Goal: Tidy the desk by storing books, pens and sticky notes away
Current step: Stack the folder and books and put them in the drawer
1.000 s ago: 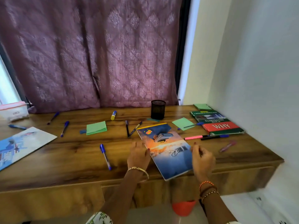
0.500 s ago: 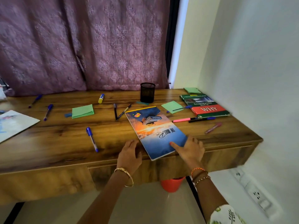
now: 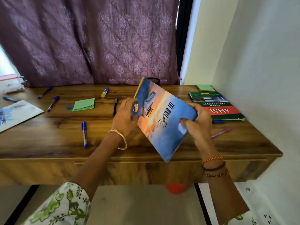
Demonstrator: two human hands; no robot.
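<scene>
A thin blue-and-orange book (image 3: 162, 120) is lifted off the wooden desk (image 3: 48, 140) and tilted up towards me. My left hand (image 3: 125, 117) grips its left edge. My right hand (image 3: 197, 120) pinches its right edge, thumb on the cover. A green-and-red book marked WHY (image 3: 217, 106) lies at the desk's right end. Green sticky notes (image 3: 83, 104) sit left of centre, and another green pad (image 3: 205, 87) lies at the back right. Several pens are scattered: blue pen (image 3: 84, 133), black pen (image 3: 115, 107), pink pen (image 3: 221, 132).
The rim of a black mesh pen cup (image 3: 154, 79) shows behind the lifted book. A yellow-and-blue glue stick (image 3: 105, 92) lies at the back. A light booklet (image 3: 14, 114) and a white pouch (image 3: 9, 83) sit far left. A white wall bounds the right; curtain behind.
The blue-and-orange book lay flat on the desk with both hands at its near edge. Now both hands grip its sides and it is raised and tilted.
</scene>
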